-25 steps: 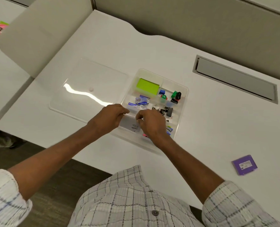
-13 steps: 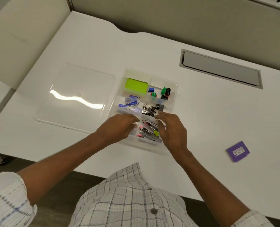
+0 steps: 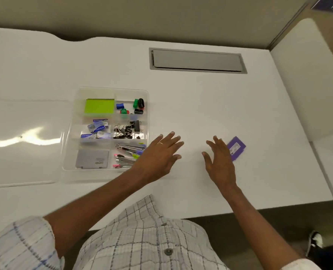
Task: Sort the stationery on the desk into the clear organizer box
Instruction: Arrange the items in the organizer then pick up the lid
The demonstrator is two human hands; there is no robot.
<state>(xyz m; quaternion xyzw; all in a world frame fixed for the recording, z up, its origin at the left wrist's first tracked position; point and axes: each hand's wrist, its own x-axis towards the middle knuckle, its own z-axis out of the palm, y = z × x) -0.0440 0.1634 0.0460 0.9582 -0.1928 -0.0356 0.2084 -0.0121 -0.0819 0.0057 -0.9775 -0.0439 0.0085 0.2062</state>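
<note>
— Holding anything, those hands?
— No. The left hand point(image 3: 159, 154) and right hand point(image 3: 219, 162) are apart over the worktop point(image 3: 200, 106), fingers spread, both empty.
— The purple packet point(image 3: 237, 148)?
— At one o'clock of the right hand, beside its fingertips; whether they touch, I cannot tell.
— The clear organizer box point(image 3: 70, 133)?
— At nine o'clock of the left hand, filled with stationery; its lid point(image 3: 25, 152) lies beyond.

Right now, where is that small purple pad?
In the head view the purple pad lies on the white desk, right of centre, at the fingertips of the right hand, well right of the clear organizer box.
</note>
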